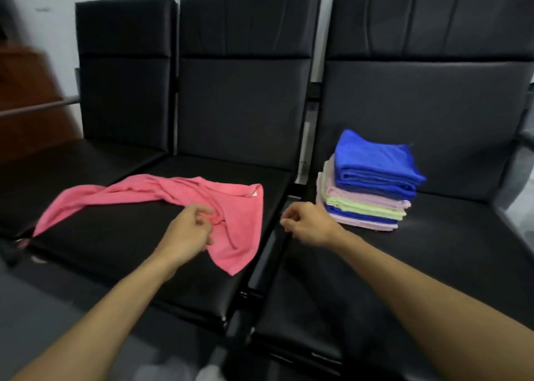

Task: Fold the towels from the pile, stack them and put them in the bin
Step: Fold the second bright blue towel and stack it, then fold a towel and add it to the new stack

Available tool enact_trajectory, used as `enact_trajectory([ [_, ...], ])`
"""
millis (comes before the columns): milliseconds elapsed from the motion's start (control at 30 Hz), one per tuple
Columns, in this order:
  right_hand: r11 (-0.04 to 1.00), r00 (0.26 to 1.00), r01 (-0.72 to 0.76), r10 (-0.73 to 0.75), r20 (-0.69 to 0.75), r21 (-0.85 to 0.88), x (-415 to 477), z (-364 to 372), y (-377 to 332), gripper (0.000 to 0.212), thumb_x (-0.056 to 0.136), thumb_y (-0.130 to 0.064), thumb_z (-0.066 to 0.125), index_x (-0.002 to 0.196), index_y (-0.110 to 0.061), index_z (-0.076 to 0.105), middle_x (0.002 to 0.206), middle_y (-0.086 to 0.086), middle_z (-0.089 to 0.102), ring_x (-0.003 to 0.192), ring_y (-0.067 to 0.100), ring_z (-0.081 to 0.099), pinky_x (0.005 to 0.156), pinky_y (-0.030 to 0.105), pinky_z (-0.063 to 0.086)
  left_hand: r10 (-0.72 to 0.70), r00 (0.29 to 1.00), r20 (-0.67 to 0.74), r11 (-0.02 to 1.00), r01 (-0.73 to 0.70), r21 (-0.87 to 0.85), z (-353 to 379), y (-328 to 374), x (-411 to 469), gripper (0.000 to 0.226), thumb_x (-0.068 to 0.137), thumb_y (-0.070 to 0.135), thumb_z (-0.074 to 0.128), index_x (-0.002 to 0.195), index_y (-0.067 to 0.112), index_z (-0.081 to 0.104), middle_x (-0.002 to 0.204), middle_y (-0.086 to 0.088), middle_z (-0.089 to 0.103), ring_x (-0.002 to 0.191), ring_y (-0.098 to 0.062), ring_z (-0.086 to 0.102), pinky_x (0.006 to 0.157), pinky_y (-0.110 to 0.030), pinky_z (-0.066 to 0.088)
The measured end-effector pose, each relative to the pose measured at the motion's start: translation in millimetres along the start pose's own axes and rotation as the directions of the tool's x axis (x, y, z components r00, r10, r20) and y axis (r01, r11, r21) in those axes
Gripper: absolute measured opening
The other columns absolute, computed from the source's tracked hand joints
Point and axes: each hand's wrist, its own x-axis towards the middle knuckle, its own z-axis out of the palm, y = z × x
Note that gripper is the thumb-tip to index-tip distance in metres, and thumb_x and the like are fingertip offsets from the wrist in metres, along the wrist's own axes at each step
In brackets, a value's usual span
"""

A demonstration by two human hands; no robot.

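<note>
A pink towel (pixel 138 198) lies crumpled and stretched across the middle black seat (pixel 115 242), its left end hanging over the seat's left edge. My left hand (pixel 187 230) rests on the towel's right part, fingers curled and pinching a fold of the cloth. My right hand (pixel 306 223) hovers over the gap between the middle and right seats, fingers curled, holding nothing. On the right seat (pixel 433 250) stands a stack of folded towels (pixel 372 184), blue on top, then pink, green, blue and pink layers below. No bin is in view.
Three black padded seats with tall backrests (pixel 245 91) stand in a row against a pale wall. A metal armrest bar (pixel 37 107) and a brown wooden piece (pixel 26 97) are at the left. Grey floor (pixel 43 302) lies in front.
</note>
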Motion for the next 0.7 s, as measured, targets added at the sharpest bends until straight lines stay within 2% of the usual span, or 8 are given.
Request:
enact_trajectory([
  [200, 0.978, 0.982, -0.187, 0.184, 0.037, 0.096, 27, 64, -28, 0.026, 0.087, -0.036, 0.064, 0.084, -0.01, 0.064, 0.085, 0.007, 0.066, 0.066, 0.017, 0.059, 0.071, 0.034, 0.055, 0.053, 0.986, 0.156, 0.948, -0.099, 0.303, -32, -26, -1, 0.023, 0.089, 0.008, 0.053, 0.094, 0.028, 0.064, 0.083, 0.003, 0.065, 0.077, -0.01, 0.062, 0.062, -0.015, 0.04],
  [300, 0.967, 0.971, -0.24, 0.237, 0.046, 0.091, 38, 88, -31, 0.05, 0.079, -0.045, 0.073, 0.107, -0.008, 0.054, 0.105, 0.009, 0.06, 0.092, 0.023, 0.062, 0.072, 0.03, 0.048, 0.077, 0.983, 0.165, 0.931, -0.13, 0.34, -34, -30, 1, 0.02, 0.089, 0.01, 0.055, 0.094, 0.027, 0.065, 0.085, 0.004, 0.064, 0.078, -0.009, 0.06, 0.064, -0.015, 0.039],
  [333, 0.971, 0.974, -0.226, 0.225, 0.028, 0.075, 39, 94, -31, 0.05, 0.079, -0.042, 0.075, 0.11, -0.009, 0.053, 0.108, 0.008, 0.059, 0.098, 0.024, 0.061, 0.075, 0.03, 0.048, 0.08, 0.983, 0.166, 0.93, -0.133, 0.342, -35, -30, 1, 0.02, 0.089, 0.011, 0.055, 0.094, 0.027, 0.065, 0.086, 0.005, 0.064, 0.079, -0.008, 0.059, 0.066, -0.017, 0.04],
  [400, 0.976, 0.98, -0.196, 0.197, -0.003, 0.098, 41, 101, -34, 0.027, 0.083, -0.034, 0.073, 0.09, -0.016, 0.054, 0.098, 0.004, 0.059, 0.088, 0.02, 0.059, 0.072, 0.03, 0.046, 0.075, 0.983, 0.169, 0.931, -0.13, 0.341, -35, -31, 3, 0.02, 0.09, 0.012, 0.054, 0.095, 0.027, 0.065, 0.088, 0.007, 0.063, 0.08, -0.006, 0.058, 0.071, -0.021, 0.039],
  [467, 0.981, 0.988, -0.148, 0.151, -0.019, 0.127, 43, 104, -35, 0.025, 0.087, -0.028, 0.069, 0.075, -0.016, 0.05, 0.086, 0.001, 0.058, 0.079, 0.017, 0.055, 0.067, 0.027, 0.042, 0.071, 0.983, 0.171, 0.93, -0.127, 0.344, -35, -32, 3, 0.02, 0.09, 0.012, 0.054, 0.098, 0.026, 0.066, 0.088, 0.008, 0.061, 0.08, -0.004, 0.056, 0.073, -0.021, 0.039],
  [533, 0.965, 0.992, -0.075, 0.097, -0.075, 0.252, 40, 100, -37, 0.019, 0.088, -0.025, 0.067, 0.078, -0.015, 0.054, 0.082, -0.001, 0.059, 0.076, 0.014, 0.055, 0.065, 0.025, 0.042, 0.077, 0.981, 0.18, 0.928, -0.136, 0.347, -32, -31, 4, 0.021, 0.09, 0.011, 0.054, 0.103, 0.024, 0.066, 0.088, 0.008, 0.06, 0.081, -0.005, 0.056, 0.071, -0.02, 0.039],
  [633, 0.819, 0.982, 0.047, 0.068, -0.177, 0.572, 32, 85, -36, 0.013, 0.091, -0.02, 0.064, 0.081, -0.015, 0.056, 0.077, -0.004, 0.058, 0.071, 0.008, 0.051, 0.069, 0.025, 0.042, 0.121, 0.978, 0.172, 0.929, -0.172, 0.326, -25, -21, 1, 0.032, 0.089, 0.008, 0.053, 0.119, 0.019, 0.058, 0.107, 0.001, 0.059, 0.098, -0.012, 0.057, 0.083, -0.021, 0.041],
  [700, 0.666, 0.977, 0.1, 0.074, -0.199, 0.739, 23, 68, -35, 0.015, 0.094, -0.019, 0.06, 0.08, -0.016, 0.055, 0.076, -0.001, 0.056, 0.074, 0.013, 0.049, 0.071, 0.033, 0.04, 0.177, 0.974, 0.138, 0.937, -0.21, 0.279, -20, -14, 2, 0.053, 0.09, 0.007, 0.055, 0.139, 0.015, 0.039, 0.131, -0.007, 0.05, 0.116, -0.017, 0.051, 0.096, -0.025, 0.039],
])
